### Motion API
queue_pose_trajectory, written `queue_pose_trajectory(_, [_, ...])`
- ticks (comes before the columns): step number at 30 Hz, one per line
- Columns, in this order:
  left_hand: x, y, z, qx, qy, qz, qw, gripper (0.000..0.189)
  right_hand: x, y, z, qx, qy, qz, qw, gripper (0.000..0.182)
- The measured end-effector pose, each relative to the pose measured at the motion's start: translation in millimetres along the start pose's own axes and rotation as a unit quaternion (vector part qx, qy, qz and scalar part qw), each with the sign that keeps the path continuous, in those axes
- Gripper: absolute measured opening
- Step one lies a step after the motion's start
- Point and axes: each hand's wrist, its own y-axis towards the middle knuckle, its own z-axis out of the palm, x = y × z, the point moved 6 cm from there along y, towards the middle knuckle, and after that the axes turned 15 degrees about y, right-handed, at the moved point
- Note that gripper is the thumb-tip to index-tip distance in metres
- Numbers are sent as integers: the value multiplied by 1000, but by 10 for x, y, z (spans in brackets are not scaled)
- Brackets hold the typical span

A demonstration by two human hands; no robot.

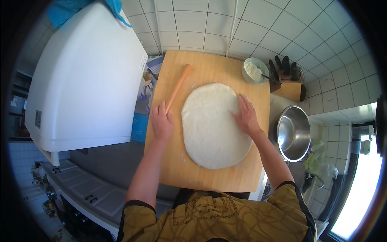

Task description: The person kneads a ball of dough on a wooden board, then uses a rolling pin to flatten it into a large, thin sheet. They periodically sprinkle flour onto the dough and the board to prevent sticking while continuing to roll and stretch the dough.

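A large, flat oval sheet of dough (213, 130) lies on a wooden board (211, 181). My left hand (161, 121) is on the board's left side, its fingers around the near end of a wooden rolling pin (179, 87). The pin lies slanted to the left of the dough, pointing to the back, and does not touch it. Resting on the dough's right edge is my right hand (246, 116), its fingers a little spread and pointing to the back; it holds no tool.
A bowl of flour (254, 70) with a dark-handled utensil stands at the board's back right corner. Right of it are a knife block (290, 89) and a steel basin (294, 133). A white appliance (90, 81) rises on the left; a tiled wall (193, 22) runs behind.
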Motion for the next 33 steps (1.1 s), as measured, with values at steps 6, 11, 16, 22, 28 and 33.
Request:
queue_pose_trajectory(6, [-28,23,-124,29,73,-24,997,49,54,-81,-300,-25,167,173,970,48])
queue_pose_trajectory(11, [-416,311,-254,11,-18,106,994,55,-97,-495,-381,-37,199,250,947,37])
queue_pose_trajectory(16, [-1076,731,61,158,-94,182,966,59,-170,-675,-363,19,161,305,938,29])
queue_pose_trajectory(22, [-1345,1033,599,332,-107,115,930,61,121,-814,-467,-62,127,285,948,25])
queue_pose_trajectory(28, [-1238,899,461,135,-165,193,958,53,184,-501,-760,-199,135,59,969,25])
queue_pose_trajectory(33, [-690,432,-174,63,-154,77,983,49,169,535,-1299,-170,152,83,970,24])
